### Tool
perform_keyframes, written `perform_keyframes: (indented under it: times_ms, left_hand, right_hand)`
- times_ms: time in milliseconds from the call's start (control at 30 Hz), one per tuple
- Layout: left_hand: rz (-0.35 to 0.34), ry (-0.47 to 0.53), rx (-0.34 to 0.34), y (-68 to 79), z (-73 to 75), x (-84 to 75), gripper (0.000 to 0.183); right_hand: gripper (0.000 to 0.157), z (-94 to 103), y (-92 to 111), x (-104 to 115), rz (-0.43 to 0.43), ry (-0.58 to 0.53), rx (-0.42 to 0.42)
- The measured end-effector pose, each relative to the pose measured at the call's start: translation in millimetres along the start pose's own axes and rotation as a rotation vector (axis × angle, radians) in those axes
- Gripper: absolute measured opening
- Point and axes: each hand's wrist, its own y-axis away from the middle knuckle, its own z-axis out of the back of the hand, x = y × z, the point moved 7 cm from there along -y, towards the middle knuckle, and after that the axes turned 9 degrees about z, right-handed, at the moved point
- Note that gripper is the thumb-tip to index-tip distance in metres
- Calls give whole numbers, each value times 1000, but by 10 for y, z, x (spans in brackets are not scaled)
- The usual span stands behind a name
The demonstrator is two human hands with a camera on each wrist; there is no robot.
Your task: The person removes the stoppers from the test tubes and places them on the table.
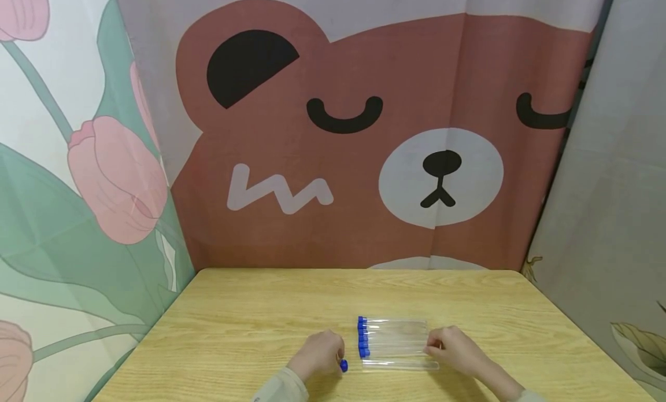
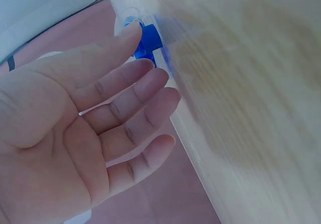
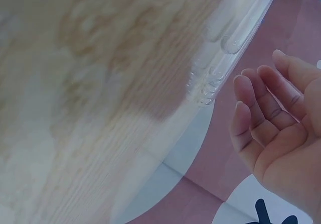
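Observation:
Several clear test tubes (image 1: pixel 392 335) with blue caps lie side by side on the table, their caps to the left. Nearest the person, a clear tube (image 1: pixel 400 365) without a cap lies parallel to them. A loose blue cap (image 1: pixel 344 365) is at the fingertips of my left hand (image 1: pixel 322 353). The left wrist view shows that hand (image 2: pixel 90 118) with extended, slightly bent fingers, its thumb by a blue cap (image 2: pixel 152 36). By the tubes' right ends is my right hand (image 1: pixel 458 350). Its fingers (image 3: pixel 273 111) are loosely bent, apart from the tubes' rounded ends (image 3: pixel 208 86).
The wooden table (image 1: pixel 250 309) reaches back to a bear-print curtain (image 1: pixel 364 228). A tulip-print curtain (image 1: pixel 119 182) hangs along the left, and a pale curtain (image 1: pixel 598 188) on the right.

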Motion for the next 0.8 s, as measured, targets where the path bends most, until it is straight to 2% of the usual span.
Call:
perform_keyframes:
  times_ms: [200,467,800]
  left_hand:
    - [53,46,52,-4,-20,59,24]
    - [80,69,104,-10,-42,94,22]
    - [72,64,111,14,-5,73,22]
  right_hand:
    - [8,-6,-16,-6,9,14,-4]
    - [6,-16,-24,-22,9,5,11]
    - [6,-38,-50,-25,35,22,23]
